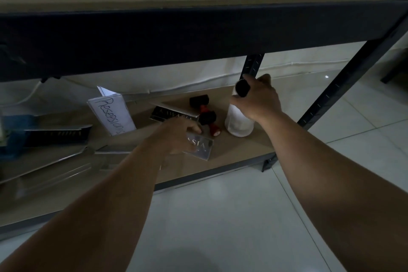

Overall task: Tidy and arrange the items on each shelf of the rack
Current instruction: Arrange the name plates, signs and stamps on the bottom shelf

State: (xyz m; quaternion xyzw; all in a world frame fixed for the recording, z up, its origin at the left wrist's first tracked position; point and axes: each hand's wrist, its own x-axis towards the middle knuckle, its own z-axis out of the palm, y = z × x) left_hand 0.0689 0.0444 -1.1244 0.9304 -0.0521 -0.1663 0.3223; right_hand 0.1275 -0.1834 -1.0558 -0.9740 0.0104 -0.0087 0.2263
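On the rack's bottom shelf [238, 157], my right hand [258, 99] grips the neck of a white bottle [238, 123] with a black cap, which stands upright near the right end. My left hand [178, 134] holds a small clear acrylic sign [202, 147] with lettering, low over the shelf's front. Two red-and-black stamps [206, 115] lie between the two hands. Behind them lies a dark lettered nameplate [172, 112]. A white folded card [112, 112] with handwriting stands at the centre left.
More acrylic stands and dark plates [55, 152] are heaped at the shelf's left. The upper shelf's dark beam [198, 35] hangs just above. Dark posts [344, 93] stand at the right corner. Pale tiled floor [242, 216] lies in front.
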